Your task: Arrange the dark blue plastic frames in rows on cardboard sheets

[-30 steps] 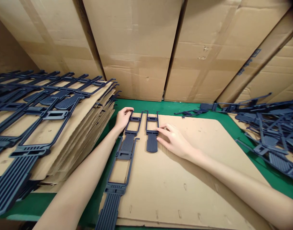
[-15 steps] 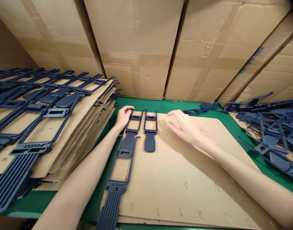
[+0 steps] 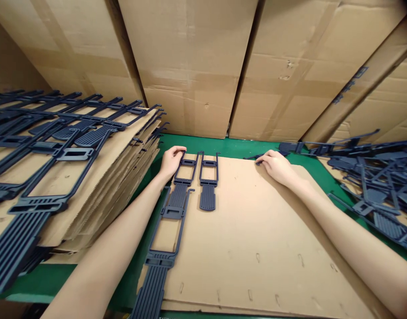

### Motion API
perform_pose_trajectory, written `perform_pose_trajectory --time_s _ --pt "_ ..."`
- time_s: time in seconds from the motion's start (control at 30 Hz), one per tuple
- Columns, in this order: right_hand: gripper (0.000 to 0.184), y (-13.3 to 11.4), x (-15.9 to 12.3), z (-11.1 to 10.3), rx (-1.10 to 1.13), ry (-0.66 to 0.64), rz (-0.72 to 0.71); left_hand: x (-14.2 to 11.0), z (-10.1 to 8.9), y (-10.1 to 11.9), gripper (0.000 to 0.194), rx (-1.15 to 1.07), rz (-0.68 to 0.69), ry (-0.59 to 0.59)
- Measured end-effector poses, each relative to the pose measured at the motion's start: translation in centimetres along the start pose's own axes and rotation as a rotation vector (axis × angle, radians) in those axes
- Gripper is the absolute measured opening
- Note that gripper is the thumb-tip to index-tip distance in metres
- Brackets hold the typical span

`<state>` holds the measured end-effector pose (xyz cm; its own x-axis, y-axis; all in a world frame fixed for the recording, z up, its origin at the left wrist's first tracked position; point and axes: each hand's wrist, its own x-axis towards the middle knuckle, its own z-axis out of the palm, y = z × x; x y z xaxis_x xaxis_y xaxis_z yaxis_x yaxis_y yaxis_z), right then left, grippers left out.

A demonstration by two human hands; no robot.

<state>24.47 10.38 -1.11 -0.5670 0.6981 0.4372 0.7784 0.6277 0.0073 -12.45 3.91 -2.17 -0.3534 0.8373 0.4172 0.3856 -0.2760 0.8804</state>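
Both arms reach forward, hands well apart. The left hand (image 3: 172,162) curls against a dark frame (image 3: 184,181) on the cardboard (image 3: 250,221); the right hand (image 3: 278,167) dips its fingertips to a dark piece (image 3: 258,163) at its far edge. From here I can't tell if either grips. A second frame (image 3: 209,182) lies between them.

The right hand (image 3: 275,166) has left the ribbed frame (image 3: 208,182) for a dark part (image 3: 252,157) farther right.

The left hand (image 3: 171,162) and right hand (image 3: 278,167) extend forward, well apart, backs upward, both partly curled.
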Motion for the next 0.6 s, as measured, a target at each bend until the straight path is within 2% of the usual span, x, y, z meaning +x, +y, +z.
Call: perform_pose_trajectory --time_s 0.13,0.2,0.33,0.4,0.5,0.6 --pt "0.035 -0.2 0.1 0.0 -0.054 0.014 0.028 0.0 0.0 0.0 0.02 0.007 -0.002 -0.002" --pt "0.034 -0.4 0.1 -0.4 -0.09 0.063 0.053 0.0 0.0 -0.1 0.019 0.011 -0.003 -0.002" --pt "0.037 -1.7 0.3 -2.8 -0.123 0.266 0.116 0.0 0.1 -0.1 0.019 0.017 0.004 -0.002" --pt "0.037 -3.1 0.4 -4.2 -0.114 0.302 0.089 0.0 0.1 -0.1 0.019 0.018 0.007 -0.002" --pt "0.034 -5.9 0.5 -5.7 -0.053 0.209 -0.034 0.0 0.1 -0.1 0.019 0.021 0.009 -0.001" --pt "0.028 -8.3 0.2 -6.5 0.062 -0.019 -0.134 -0.1 0.1 0.1 0.019 0.019 0.007 -0.002"
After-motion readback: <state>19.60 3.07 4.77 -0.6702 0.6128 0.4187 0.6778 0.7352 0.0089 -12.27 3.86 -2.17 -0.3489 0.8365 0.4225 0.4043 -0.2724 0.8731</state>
